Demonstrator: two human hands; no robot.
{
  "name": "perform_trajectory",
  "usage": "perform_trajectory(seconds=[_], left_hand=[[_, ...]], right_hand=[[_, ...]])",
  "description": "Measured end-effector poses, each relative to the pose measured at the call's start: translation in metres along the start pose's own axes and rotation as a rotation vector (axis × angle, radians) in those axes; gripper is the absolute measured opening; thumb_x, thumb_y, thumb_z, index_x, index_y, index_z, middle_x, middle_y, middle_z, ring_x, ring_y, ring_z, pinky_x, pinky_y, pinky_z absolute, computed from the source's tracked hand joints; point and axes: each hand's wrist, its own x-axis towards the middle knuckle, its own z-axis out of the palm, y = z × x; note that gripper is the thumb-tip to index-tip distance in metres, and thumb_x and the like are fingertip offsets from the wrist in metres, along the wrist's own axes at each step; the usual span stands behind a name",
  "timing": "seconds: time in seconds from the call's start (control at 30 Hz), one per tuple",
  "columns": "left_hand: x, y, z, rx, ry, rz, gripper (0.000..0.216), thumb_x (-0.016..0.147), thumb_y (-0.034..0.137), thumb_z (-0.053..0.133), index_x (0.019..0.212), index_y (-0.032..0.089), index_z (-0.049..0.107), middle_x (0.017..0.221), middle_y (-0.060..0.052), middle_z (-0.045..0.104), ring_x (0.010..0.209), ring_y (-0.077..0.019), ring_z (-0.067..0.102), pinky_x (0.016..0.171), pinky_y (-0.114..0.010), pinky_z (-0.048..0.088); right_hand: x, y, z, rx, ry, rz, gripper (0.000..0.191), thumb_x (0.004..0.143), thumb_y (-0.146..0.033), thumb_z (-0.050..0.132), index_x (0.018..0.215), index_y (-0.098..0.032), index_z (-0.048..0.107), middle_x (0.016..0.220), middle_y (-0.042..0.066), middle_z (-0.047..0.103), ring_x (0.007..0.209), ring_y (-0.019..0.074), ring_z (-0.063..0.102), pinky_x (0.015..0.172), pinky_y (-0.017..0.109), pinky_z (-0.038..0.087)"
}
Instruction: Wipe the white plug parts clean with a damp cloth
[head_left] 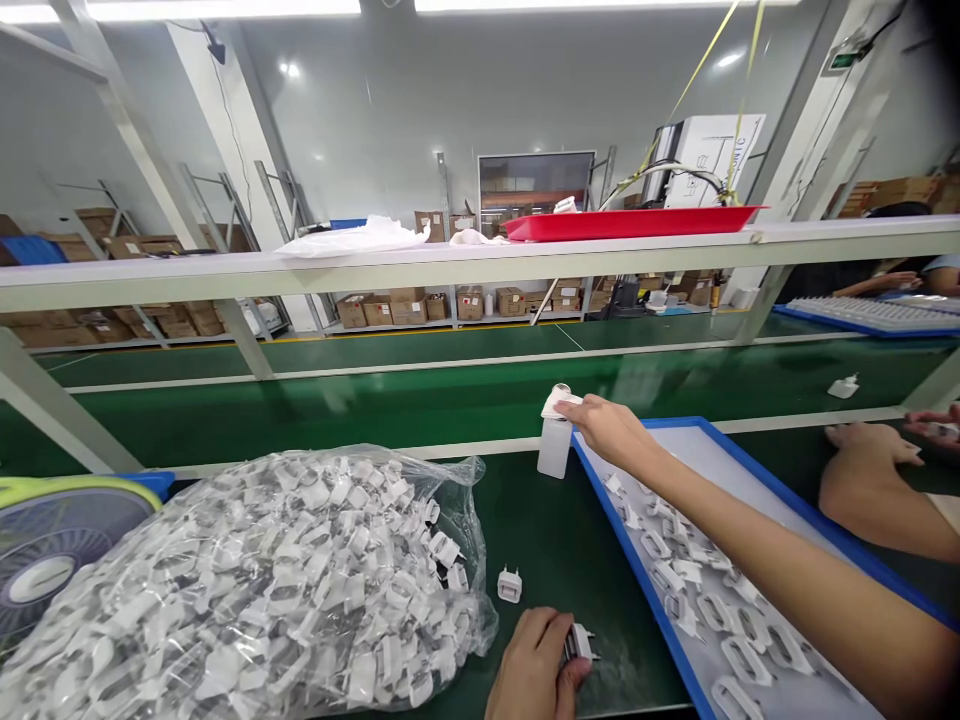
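My left hand [529, 668] is closed on a small white plug adapter [581, 642], whose pins point to the right, just above the green work surface. Another white adapter [509, 584] stands on the surface beyond it, pins away from me. Stretched out ahead, my right hand [604, 428] pinches a white cloth [556, 403]. That cloth is against the top of a translucent white bottle [555, 448] standing near the back edge. Left of my hands lies a clear plastic bag [450, 490] heaped with white adapter pieces.
A blue-rimmed tray [626, 550] with several white oval-opening parts lies under my right forearm. A grey and lime fan [67, 560] sits far left. Another person's arm [874, 490] is at right. Overhead, a shelf [420, 270] carries a red tray [637, 224].
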Motion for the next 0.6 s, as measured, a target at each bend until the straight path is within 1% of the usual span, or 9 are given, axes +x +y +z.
perform_trajectory(seconds=[0.13, 0.2, 0.37, 0.5, 0.6], left_hand=[[-0.0005, 0.0023, -0.0016, -0.016, -0.007, -0.010, 0.043, 0.083, 0.012, 0.068, 0.125, 0.019, 0.069, 0.120, -0.013, 0.071, 0.111, -0.0275, 0.068, 0.100, -0.037, 0.055], [-0.0008, 0.0036, -0.0029, -0.022, -0.012, -0.019, 0.043, 0.084, 0.013, 0.067, 0.126, 0.019, 0.069, 0.120, -0.013, 0.070, 0.111, -0.0280, 0.067, 0.099, -0.037, 0.056], [-0.0011, 0.0046, -0.0057, -0.039, -0.026, -0.025, 0.047, 0.081, 0.010, 0.067, 0.127, 0.021, 0.069, 0.121, -0.012, 0.070, 0.111, -0.0269, 0.066, 0.100, -0.036, 0.055], [-0.0007, 0.0041, -0.0062, -0.043, -0.028, -0.024, 0.047, 0.082, 0.012, 0.068, 0.127, 0.021, 0.069, 0.120, -0.012, 0.071, 0.110, -0.0266, 0.067, 0.099, -0.035, 0.055], [-0.0005, 0.0045, -0.0069, -0.036, -0.019, -0.016, 0.044, 0.083, 0.013, 0.068, 0.127, 0.020, 0.069, 0.119, -0.013, 0.071, 0.110, -0.0267, 0.067, 0.099, -0.035, 0.055]], right_hand=[[-0.0011, 0.0026, 0.0019, 0.020, -0.002, 0.027, 0.034, 0.100, -0.036, 0.062, 0.129, -0.018, 0.060, 0.112, 0.006, 0.068, 0.089, 0.0170, 0.068, 0.078, 0.036, 0.060], [-0.0016, 0.0033, 0.0032, 0.045, 0.008, 0.036, 0.033, 0.100, -0.036, 0.061, 0.128, -0.018, 0.061, 0.111, 0.006, 0.067, 0.090, 0.0172, 0.068, 0.078, 0.036, 0.060], [-0.0029, 0.0034, 0.0055, 0.149, 0.027, 0.065, 0.031, 0.100, -0.036, 0.061, 0.124, -0.017, 0.062, 0.108, 0.005, 0.068, 0.089, 0.0170, 0.068, 0.079, 0.037, 0.059], [-0.0023, 0.0042, 0.0076, 0.293, 0.041, 0.103, 0.031, 0.100, -0.038, 0.061, 0.124, -0.018, 0.062, 0.111, 0.006, 0.067, 0.091, 0.0177, 0.067, 0.081, 0.039, 0.058], [-0.0020, 0.0045, 0.0077, 0.476, 0.052, 0.154, 0.031, 0.099, -0.038, 0.062, 0.122, -0.018, 0.063, 0.112, 0.006, 0.067, 0.094, 0.0188, 0.067, 0.084, 0.040, 0.058]])
